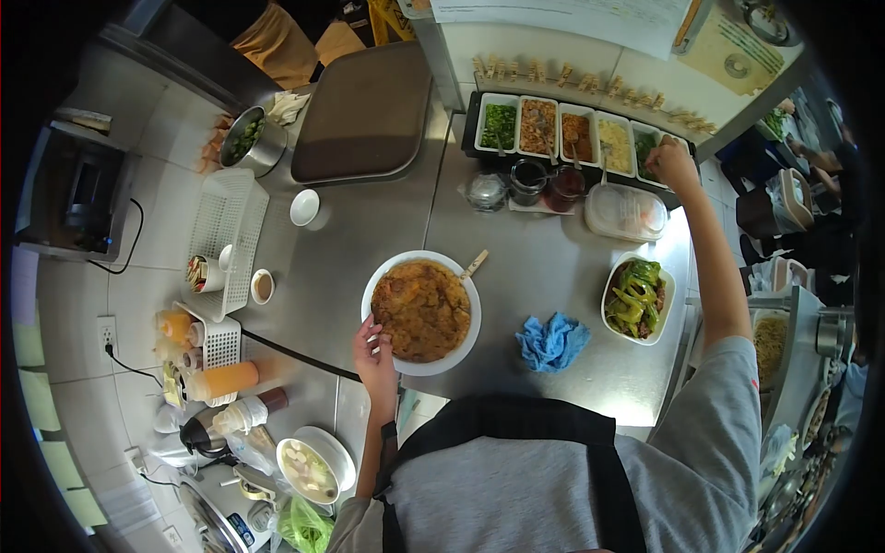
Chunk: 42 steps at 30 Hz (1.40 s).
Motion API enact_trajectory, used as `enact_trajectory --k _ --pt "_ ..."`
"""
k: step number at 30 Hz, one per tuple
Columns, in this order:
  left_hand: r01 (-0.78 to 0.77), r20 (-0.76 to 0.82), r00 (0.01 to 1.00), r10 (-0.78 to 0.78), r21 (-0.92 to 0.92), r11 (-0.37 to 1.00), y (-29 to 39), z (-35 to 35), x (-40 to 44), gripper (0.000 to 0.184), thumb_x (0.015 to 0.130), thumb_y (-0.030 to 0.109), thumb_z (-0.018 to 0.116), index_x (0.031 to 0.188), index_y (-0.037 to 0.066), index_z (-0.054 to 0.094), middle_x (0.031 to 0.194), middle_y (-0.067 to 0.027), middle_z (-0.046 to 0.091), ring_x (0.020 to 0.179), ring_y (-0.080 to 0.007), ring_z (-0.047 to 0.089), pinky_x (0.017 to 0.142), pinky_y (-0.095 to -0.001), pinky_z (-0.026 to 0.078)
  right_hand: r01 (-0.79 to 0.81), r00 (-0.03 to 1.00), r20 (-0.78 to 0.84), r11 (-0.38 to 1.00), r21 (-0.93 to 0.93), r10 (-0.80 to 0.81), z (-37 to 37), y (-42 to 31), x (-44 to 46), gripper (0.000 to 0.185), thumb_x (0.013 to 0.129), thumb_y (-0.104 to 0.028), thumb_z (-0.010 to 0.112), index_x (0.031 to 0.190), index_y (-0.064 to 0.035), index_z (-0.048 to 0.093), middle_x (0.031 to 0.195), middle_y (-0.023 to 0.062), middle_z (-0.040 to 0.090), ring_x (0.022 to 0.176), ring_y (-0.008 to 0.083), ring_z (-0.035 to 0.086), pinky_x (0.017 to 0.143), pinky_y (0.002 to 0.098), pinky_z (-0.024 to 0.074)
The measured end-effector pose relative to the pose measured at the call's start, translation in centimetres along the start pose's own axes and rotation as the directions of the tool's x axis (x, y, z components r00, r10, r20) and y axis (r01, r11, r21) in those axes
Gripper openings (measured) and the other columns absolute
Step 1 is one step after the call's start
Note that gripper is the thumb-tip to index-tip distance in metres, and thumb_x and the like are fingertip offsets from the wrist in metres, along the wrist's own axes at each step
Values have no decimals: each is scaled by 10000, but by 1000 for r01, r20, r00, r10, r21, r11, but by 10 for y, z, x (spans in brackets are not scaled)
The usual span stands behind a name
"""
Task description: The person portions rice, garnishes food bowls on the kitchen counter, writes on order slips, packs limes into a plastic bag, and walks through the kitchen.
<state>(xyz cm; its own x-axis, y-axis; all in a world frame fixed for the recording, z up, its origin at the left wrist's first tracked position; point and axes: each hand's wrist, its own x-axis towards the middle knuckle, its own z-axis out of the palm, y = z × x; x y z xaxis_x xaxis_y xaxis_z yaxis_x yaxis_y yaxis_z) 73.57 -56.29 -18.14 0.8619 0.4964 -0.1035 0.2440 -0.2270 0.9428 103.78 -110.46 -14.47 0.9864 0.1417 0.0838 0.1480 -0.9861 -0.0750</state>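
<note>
A white bowl (472, 323) of orange-brown soup or stew (420, 311) stands on the steel counter, a wooden clothespin (475, 264) at its upper right rim. At its lower left edge, my left hand (374, 361) has its bent fingers over the rim. My right hand (673, 164) reaches far right to the end of a black condiment rack (472, 129). Its fingers are drawn together at the chopped herbs (646, 147); whatever they pinch is hidden. Chopped scallions (499, 126) and other toppings fill the neighbouring white tubs, several with spoons.
Right of the bowl lie a crumpled blue cloth (552, 342) and a square dish of green peppers (636, 297). A lidded plastic box (626, 212) and dark sauce jars (529, 181) sit below the rack. Left are a brown tray (361, 111), white basket (214, 244) and squeeze bottles (222, 380).
</note>
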Motion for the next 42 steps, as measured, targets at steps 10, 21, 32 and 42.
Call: enact_trajectory --k 10,21,32,42 --pt "-39 -10 999 40 59 997 -14 -6 -2 395 887 42 534 1278 77 492 1078 -73 554 848 -122 514 747 -265 452 -33 998 56 999 21 32 -8 -3 -2 141 668 -79 692 787 -153 705 987 127 551 959 309 576 796 417 493" --pt "-81 -161 982 101 125 989 0 -17 -4 362 868 -1 492 1224 64 517 1099 -80 562 868 -130 545 721 -257 453 -51 997 -66 998 -31 49 0 9 16 151 714 -108 630 839 -145 707 913 142 590 825 336 617 756 422 506" --pt "-133 -158 974 165 192 972 21 -7 3 337 865 -13 483 1190 55 539 1105 -74 541 857 -118 521 715 -248 444 -55 998 -1 976 211 57 24 11 36 162 706 -198 693 825 -89 708 742 140 662 735 285 644 688 376 506" --pt "-158 -139 973 184 176 972 17 -4 10 356 859 -16 491 1204 65 531 1102 -74 545 845 -120 525 720 -259 450 -196 953 -26 679 707 302 -22 46 23 227 828 -217 642 961 -37 681 792 26 661 737 79 555 695 237 441"
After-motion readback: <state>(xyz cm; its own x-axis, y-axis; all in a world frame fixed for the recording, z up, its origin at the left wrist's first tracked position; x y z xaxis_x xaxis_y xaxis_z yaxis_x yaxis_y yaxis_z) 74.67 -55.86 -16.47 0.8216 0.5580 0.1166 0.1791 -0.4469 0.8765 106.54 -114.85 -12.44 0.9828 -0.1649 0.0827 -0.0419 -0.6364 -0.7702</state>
